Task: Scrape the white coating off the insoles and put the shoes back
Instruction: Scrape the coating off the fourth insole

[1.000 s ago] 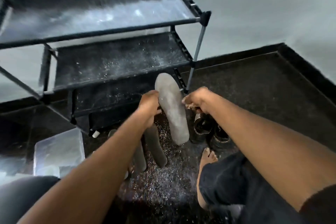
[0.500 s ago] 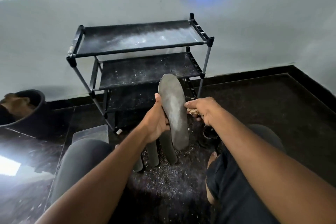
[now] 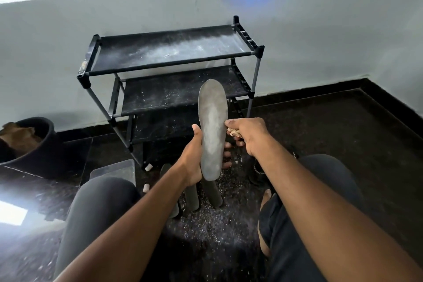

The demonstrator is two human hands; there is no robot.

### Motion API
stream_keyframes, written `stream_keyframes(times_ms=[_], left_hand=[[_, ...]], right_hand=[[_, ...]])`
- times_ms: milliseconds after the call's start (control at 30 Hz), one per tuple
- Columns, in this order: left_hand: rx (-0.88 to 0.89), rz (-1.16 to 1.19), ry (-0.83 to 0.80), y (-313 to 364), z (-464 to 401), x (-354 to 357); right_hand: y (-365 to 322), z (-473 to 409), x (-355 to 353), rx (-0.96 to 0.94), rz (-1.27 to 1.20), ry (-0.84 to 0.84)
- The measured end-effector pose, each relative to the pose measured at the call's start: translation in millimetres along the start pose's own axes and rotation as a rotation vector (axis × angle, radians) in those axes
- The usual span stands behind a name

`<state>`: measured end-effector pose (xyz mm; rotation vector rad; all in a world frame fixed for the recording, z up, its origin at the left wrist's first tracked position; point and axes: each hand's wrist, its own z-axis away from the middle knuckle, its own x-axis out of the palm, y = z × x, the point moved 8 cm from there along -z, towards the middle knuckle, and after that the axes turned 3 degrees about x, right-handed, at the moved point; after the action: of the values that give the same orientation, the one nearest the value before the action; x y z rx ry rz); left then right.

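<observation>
A: Sitting on a dark speckled floor [image 3: 343, 144], glossy, dusted with pale scrapings between the knees. Matte white wall behind.

B: Rack?

A: Black three-tier shoe rack [image 3: 169, 52] standing against the wall, fabric shelves powdered white, thin metal posts.

B: Insole?

A: Holding up one grey insole [image 3: 212, 130], long, flat, rounded at the toe, near upright in front of the rack. Whitish patch showing down its middle.

B: Grips?

A: Left hand [image 3: 194, 158] wrapping the lower half, thumb lying along the left edge, fingertips peeking out on the right. Right hand [image 3: 247, 135] curling round a small tan crumpled scraper [image 3: 233, 131], thumb tip touching the insole's right edge.

B: Others?

A: More insoles [image 3: 212, 192] lying on the floor below, partly hidden. Dark shoe [image 3: 258, 170] just beside the right wrist. Clear plastic lid [image 3: 112, 169] lying flat at left, black round pot [image 3: 34, 144] further left.
</observation>
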<state>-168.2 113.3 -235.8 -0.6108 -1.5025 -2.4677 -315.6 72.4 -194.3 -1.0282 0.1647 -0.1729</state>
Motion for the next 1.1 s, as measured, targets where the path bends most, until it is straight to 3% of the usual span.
stream_keyframes(times_ms=[167,333,767,933,1100], left_hand=[[0.088,0.042,0.107,15,-11,-19],[0.126,0.03,0.232,30,-20,-46],[0.088,0.032,0.192,31,-22,-49],[0.102,0.015,0.223,42,-17,-52],[0.082,0.134,0.177,43,-20,-50]], right_hand=[[-17,10,10,-0.203,0.182,-0.019],[-23,30,37,-0.333,0.353,-0.185],[-19,51,65,-0.796,0.633,-0.134],[-5,67,96,-0.831,0.704,-0.32],[-16,60,80,-0.798,0.519,-0.263]])
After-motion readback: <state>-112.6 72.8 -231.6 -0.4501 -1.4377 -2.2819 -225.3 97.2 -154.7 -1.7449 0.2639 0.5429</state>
